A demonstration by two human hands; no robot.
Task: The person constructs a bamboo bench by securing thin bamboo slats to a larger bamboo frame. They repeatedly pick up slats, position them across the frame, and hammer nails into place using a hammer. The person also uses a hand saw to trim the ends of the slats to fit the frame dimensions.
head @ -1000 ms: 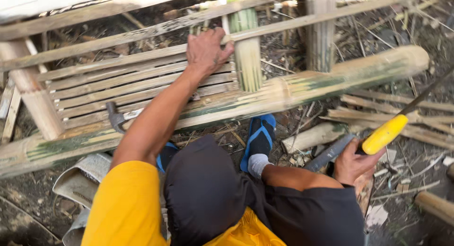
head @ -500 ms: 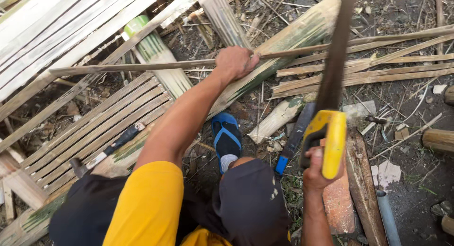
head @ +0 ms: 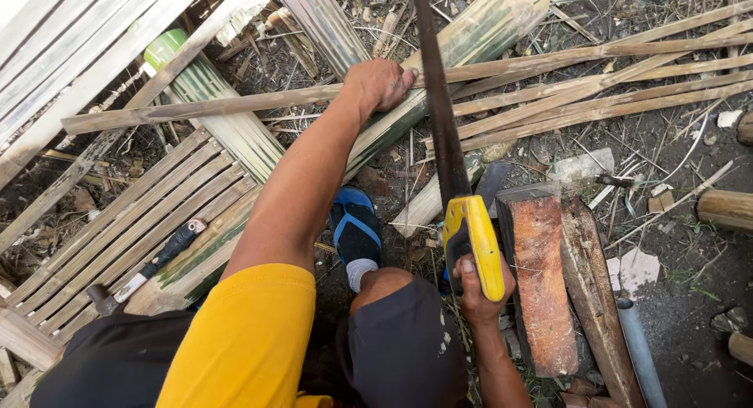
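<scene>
My left hand [head: 382,82] presses down on a long bamboo slat [head: 235,106] that lies across a thick green bamboo pole [head: 478,31]. My right hand [head: 480,286] grips the yellow handle of a hand saw [head: 471,243]. The saw's dark blade [head: 435,94] runs up from the handle and crosses the slat right beside my left hand's fingers. My foot in a blue sandal [head: 357,227] rests on the ground under the pole.
A panel of bamboo slats [head: 118,227] lies at left with a hammer [head: 149,263] on it. Several split bamboo strips [head: 612,78] lie at upper right. A reddish wood block [head: 541,275] and a grey pipe [head: 639,353] are at right on dirt.
My right hand has brought the saw from the right side up and over, so the blade now stands across the slat. My left hand has stayed on the bamboo as the view shifted.
</scene>
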